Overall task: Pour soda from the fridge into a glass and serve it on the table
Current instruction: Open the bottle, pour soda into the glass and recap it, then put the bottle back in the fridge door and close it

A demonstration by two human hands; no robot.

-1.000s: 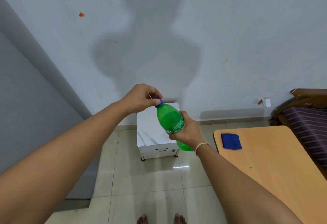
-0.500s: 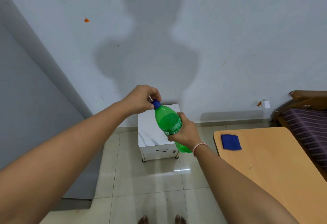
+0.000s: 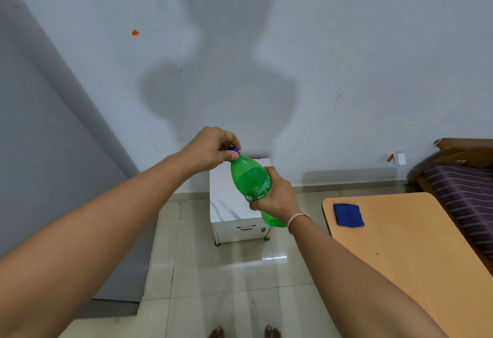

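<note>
I hold a green soda bottle (image 3: 250, 181) out in front of me, tilted with its neck up and to the left. My right hand (image 3: 276, 196) grips its middle, around the label. My left hand (image 3: 213, 148) pinches the blue cap (image 3: 234, 149) with thumb and fingers curled over it, so most of the cap is hidden. The wooden table (image 3: 416, 252) lies at the lower right. No glass is in view.
A blue cloth (image 3: 348, 215) lies on the table's far left corner. A small white marble-topped cabinet (image 3: 229, 204) stands against the wall behind the bottle. A grey fridge side (image 3: 48, 151) fills the left. A striped bed (image 3: 464, 191) is at the far right. Glossy floor tiles below.
The bottle and both hands stay in nearly the same place. My left fingers have shifted around the cap and now cover more of it.
</note>
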